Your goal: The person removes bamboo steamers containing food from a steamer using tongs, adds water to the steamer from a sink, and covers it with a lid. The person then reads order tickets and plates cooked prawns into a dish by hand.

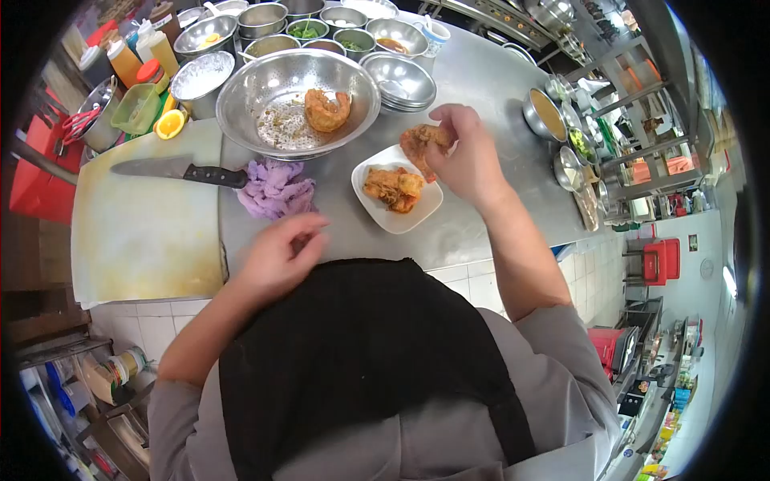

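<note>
My right hand (473,156) grips a browned, crusty fried chicken piece (419,147) over the far right rim of a small white square plate (407,220). Another fried chicken piece (393,188) lies on that plate. A third fried chicken piece (326,111) sits in a wide steel mixing bowl (228,112), whose bottom is dotted with crumbs. My left hand (285,255) hovers near the counter's front edge with loosely bent fingers, thumb apart, holding nothing visible. Just beyond it is a crumpled purple cloth (277,188).
A knife (180,170) lies across the stained white cutting board (144,248), its handle end by the cloth. Behind the mixing bowl stand several steel containers, stacked steel bowls (399,80), sauce bottles (124,62) and a cut orange (169,124). A sauce pot (545,115) stands right.
</note>
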Demonstrator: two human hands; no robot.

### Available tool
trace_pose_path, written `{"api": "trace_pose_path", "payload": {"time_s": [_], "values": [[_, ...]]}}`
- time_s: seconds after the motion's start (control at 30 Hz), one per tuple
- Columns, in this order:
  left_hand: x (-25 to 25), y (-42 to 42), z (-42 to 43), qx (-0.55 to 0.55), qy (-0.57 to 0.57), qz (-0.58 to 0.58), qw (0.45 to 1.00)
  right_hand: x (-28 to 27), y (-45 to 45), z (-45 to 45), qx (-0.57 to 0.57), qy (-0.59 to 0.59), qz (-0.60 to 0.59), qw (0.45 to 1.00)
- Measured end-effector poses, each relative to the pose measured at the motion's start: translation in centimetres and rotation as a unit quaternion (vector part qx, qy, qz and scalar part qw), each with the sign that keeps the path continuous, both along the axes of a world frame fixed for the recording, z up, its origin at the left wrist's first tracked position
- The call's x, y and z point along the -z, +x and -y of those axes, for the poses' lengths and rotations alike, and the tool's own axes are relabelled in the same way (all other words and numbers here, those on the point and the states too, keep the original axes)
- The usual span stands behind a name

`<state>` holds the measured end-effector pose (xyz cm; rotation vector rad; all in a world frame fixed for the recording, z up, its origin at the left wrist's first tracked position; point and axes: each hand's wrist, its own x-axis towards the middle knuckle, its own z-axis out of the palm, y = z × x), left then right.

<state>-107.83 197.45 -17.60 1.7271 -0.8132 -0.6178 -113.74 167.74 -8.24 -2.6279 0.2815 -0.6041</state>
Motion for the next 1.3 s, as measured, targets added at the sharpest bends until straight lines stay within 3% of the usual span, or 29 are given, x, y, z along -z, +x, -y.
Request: {"api": "trace_pose_path", "payload": {"time_s": [0.13, 0.27, 0.37, 0.47, 0.5, 0.57, 0.63, 0.7, 0.73, 0.97, 1.17, 1.3], "values": [[-2.9, 1.2, 8.4, 0.001, -0.018, -0.167, 0.986, 2.5, -0.9, 0.3, -0.125, -0.115, 0.117, 0.978], [-4.3, 1.9, 14.6, -0.073, -0.014, -0.407, 0.910, 3.7, -2.0, 0.3, -0.204, -0.188, 0.153, 0.949], [-3.7, 2.3, 16.1, -0.026, -0.041, -0.457, 0.888, 5.3, -2.7, 1.3, -0.238, -0.206, 0.135, 0.940], [-0.9, 4.0, 17.9, -0.018, -0.031, -0.382, 0.923, 5.4, -4.0, 1.3, -0.200, -0.195, 0.122, 0.952], [-1.0, 4.4, 18.4, -0.021, -0.023, -0.252, 0.967, 4.6, -5.0, 1.0, -0.172, -0.178, 0.122, 0.961], [-1.2, 4.6, 19.1, -0.023, -0.012, 0.014, 1.000, 4.2, -6.5, 1.3, -0.115, -0.148, 0.125, 0.974], [-2.8, 4.6, 18.9, 0.036, 0.051, 0.171, 0.983, 4.3, -7.9, 3.0, -0.062, -0.130, 0.133, 0.981], [-2.5, 5.4, 19.3, 0.076, 0.093, 0.355, 0.927, 5.1, -9.0, 4.3, -0.021, -0.098, 0.132, 0.986], [-1.6, 5.4, 19.2, 0.077, 0.084, 0.384, 0.916, 5.5, -9.4, 4.8, -0.002, -0.084, 0.133, 0.988], [-1.6, 4.5, 17.8, 0.142, 0.129, 0.412, 0.891, 5.6, -8.8, 5.5, -0.018, -0.068, 0.098, 0.993], [-2.0, 5.2, 17.0, 0.184, 0.167, 0.378, 0.892, 1.8, -0.7, 3.7, -0.108, 0.017, 0.080, 0.991], [-0.5, 4.9, 16.8, 0.131, 0.174, 0.368, 0.904, 0.9, 6.5, 1.3, -0.167, 0.012, -0.032, 0.985]]}}
